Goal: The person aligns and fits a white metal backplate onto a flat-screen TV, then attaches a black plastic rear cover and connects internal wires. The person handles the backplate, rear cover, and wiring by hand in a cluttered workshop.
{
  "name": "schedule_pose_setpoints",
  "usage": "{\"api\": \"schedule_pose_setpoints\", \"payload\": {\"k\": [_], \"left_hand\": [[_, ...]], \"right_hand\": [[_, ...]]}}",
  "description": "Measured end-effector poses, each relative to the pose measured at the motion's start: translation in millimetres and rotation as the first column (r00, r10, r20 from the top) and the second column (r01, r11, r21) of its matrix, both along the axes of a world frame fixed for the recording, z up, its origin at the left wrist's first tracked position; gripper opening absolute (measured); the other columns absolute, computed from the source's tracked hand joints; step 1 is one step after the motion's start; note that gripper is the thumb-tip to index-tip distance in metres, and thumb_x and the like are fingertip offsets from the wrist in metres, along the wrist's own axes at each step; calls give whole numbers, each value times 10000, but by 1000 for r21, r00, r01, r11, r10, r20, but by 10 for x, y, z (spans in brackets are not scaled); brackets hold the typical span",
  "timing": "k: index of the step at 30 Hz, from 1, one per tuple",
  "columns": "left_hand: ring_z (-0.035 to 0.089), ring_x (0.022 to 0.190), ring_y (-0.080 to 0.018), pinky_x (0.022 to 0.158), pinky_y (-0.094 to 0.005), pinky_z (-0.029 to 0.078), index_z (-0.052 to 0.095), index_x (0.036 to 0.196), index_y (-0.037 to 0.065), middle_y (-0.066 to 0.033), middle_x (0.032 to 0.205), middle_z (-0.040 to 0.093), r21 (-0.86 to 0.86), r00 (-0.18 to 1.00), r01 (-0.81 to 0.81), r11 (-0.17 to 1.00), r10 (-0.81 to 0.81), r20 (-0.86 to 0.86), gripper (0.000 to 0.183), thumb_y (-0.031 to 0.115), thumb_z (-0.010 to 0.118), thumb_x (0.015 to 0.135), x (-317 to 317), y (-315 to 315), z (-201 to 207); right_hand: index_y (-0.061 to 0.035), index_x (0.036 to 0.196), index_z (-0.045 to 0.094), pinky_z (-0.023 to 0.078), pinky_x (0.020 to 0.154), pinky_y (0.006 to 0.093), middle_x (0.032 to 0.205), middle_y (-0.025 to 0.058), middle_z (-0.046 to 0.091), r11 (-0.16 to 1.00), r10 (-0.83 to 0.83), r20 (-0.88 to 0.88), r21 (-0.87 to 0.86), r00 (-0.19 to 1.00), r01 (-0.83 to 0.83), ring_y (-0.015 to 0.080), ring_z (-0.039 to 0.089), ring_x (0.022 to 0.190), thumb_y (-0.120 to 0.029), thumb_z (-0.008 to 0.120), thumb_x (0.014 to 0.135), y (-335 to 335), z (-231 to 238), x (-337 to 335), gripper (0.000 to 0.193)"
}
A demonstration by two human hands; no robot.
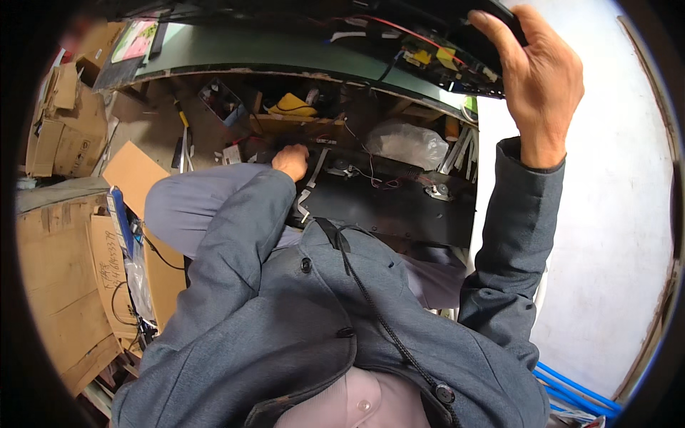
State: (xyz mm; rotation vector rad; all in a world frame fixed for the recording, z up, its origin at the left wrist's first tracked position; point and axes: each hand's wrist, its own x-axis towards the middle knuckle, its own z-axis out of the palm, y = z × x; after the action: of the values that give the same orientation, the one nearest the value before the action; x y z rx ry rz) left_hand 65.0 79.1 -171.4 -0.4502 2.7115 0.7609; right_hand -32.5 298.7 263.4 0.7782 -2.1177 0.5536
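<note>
A black panel (389,207) lies across my lap, fitted with two small speakers (438,191) and thin red and black wires. My left hand (290,162) is closed at its left edge, beside a whitish strip (312,178); the fingertips are hidden. At the upper right, my right hand (546,78) grips the edge of a black flat-panel unit (428,25), thumb and fingers around its corner. Exposed inside that unit are yellow components (421,58) and a red wire. The unit's far part runs out of view at the top.
A green-topped workbench (250,50) stands ahead, with a clear plastic bag (408,145) and a yellow item (291,105) below. Cardboard boxes (64,264) crowd the left, near a yellow-handled tool (183,118). A white wall (606,178) closes the right; blue tubes (578,392) lie at its foot.
</note>
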Motion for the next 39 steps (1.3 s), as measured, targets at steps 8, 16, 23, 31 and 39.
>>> {"api": "schedule_pose_setpoints", "payload": {"k": [8,16,23,31,39], "left_hand": [[646,1201,-334,973,-454,555,804,1070,309,-48,1289,665,95,604,745,660,-729,322,380,82,748,771,481,242,457],[732,1038,-338,831,-469,599,813,1077,208,-95,1131,762,-10,598,774,634,-724,344,282,141,734,814,457,235,495],[727,975,-381,827,-482,579,808,1081,171,-161,991,771,57,845,532,845,-534,28,249,123,708,857,284,95,1072],[716,783,-145,726,-287,569,737,1070,-51,-95,867,755,874,994,68,482,38,-98,149,7,647,966,84,221,1183],[709,768,-182,705,-298,625,676,1192,-100,-145,951,721,925,945,-221,308,303,125,247,58,645,1004,-513,496,1716]], "right_hand": [[-146,947,772,424,542,259,651,-10,658,992,49,66,109,997,-56,70,558,563,-464,771,922,200,-33,-194,320],[-104,860,744,475,516,314,680,61,686,988,63,-29,143,998,-58,204,647,558,-454,807,876,183,8,-253,357],[-79,793,670,438,506,349,619,69,612,993,16,-27,118,999,-13,225,581,535,-461,828,847,171,46,-310,417],[-70,738,654,395,484,335,571,64,564,995,46,26,91,999,-48,214,522,503,-490,833,838,151,89,-449,467],[-86,714,672,380,465,319,548,48,550,994,52,92,91,994,-60,195,498,466,-516,812,853,156,116,-561,474]]}}
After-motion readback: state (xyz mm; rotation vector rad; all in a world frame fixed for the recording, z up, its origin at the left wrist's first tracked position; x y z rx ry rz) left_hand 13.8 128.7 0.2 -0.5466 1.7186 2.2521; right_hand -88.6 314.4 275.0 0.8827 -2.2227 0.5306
